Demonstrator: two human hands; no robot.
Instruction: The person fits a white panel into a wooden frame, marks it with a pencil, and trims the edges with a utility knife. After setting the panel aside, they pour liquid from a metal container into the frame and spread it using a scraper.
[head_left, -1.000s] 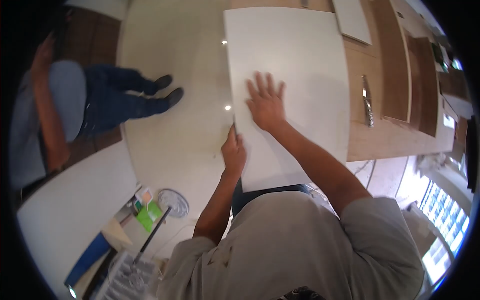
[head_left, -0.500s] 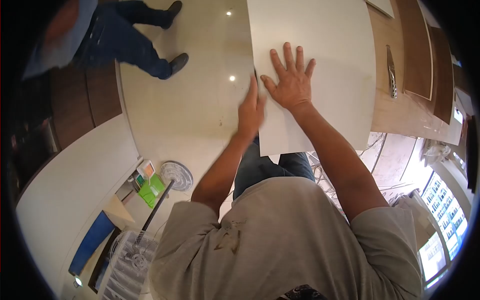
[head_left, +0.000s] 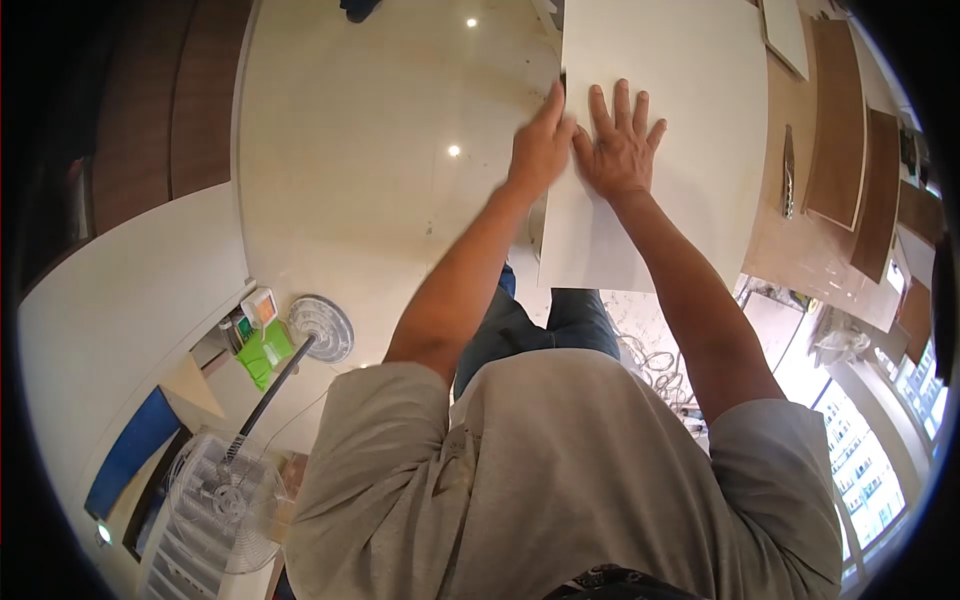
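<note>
A large pale white board (head_left: 690,190) lies in front of me, its near end above my legs. My right hand (head_left: 618,155) rests flat on its top face, fingers spread, near the left edge. Alongside that edge, my left hand (head_left: 543,145) is closed, with the index finger stretched forward. A small dark thing (head_left: 563,82) shows at its fingertips against the board's edge; most of it is hidden, so its kind cannot be made out.
A metal-handled tool (head_left: 788,175) lies on brown plywood (head_left: 775,240) at right, near brown panels (head_left: 835,120). A standing fan (head_left: 230,500) with a round base (head_left: 321,328) is at lower left. Cables (head_left: 655,365) lie on the floor. Another person's shoe (head_left: 358,10) shows at the top.
My left hand has slid forward along the board's edge. My right hand stays flat on the board. The view has shifted, and the other person is now almost out of sight.
</note>
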